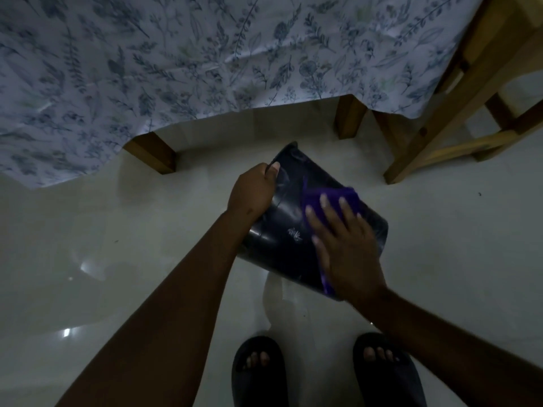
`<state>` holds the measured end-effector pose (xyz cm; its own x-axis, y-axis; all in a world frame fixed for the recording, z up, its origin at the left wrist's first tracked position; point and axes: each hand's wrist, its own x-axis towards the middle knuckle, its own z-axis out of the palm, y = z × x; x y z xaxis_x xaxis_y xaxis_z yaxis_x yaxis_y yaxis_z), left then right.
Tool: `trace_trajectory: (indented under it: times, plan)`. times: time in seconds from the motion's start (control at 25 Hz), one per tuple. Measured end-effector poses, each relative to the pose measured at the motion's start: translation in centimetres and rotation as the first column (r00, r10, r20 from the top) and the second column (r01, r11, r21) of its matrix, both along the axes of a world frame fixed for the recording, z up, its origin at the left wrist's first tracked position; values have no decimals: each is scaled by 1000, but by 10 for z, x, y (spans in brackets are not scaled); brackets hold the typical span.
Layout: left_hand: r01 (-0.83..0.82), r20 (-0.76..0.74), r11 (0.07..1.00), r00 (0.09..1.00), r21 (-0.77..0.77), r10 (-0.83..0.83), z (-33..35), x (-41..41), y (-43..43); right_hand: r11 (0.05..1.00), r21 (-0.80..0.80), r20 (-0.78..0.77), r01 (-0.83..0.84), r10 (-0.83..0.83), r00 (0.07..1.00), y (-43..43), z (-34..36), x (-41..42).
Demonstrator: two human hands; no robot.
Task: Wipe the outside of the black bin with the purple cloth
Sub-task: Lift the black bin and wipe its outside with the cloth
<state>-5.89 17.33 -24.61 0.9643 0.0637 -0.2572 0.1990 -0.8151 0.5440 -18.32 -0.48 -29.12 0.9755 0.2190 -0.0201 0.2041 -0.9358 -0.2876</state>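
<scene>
The black bin is tilted over above the pale floor, its glossy side facing me with a small white leaf print on it. My left hand grips the bin's left edge near its rim, thumb on the outside. My right hand lies flat with fingers spread on the purple cloth, pressing it against the bin's right side. Part of the cloth shows beyond my fingertips and a strip hangs under my palm.
A table with a blue floral tablecloth and wooden legs stands just behind the bin. A wooden chair or stool frame is at the right. My two feet in dark slippers stand on the shiny tiled floor.
</scene>
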Motion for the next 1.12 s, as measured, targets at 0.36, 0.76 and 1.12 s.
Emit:
trace_trajectory:
  times: [0.36, 0.76, 1.12]
  plan:
    - [18, 0, 996, 1000, -93, -18, 12, -6, -2, 990, 71, -34, 119, -116, 993, -13, 1, 66]
    - [20, 8, 996, 1000, -89, -19, -1, -5, 1, 991, -2, 83, -135, 134, 987, 4, 2, 26]
    - [-4, 1, 999, 1000, -43, 4, -9, 7, 1, 994, -37, 35, -105, 107, 994, 1, -3, 5]
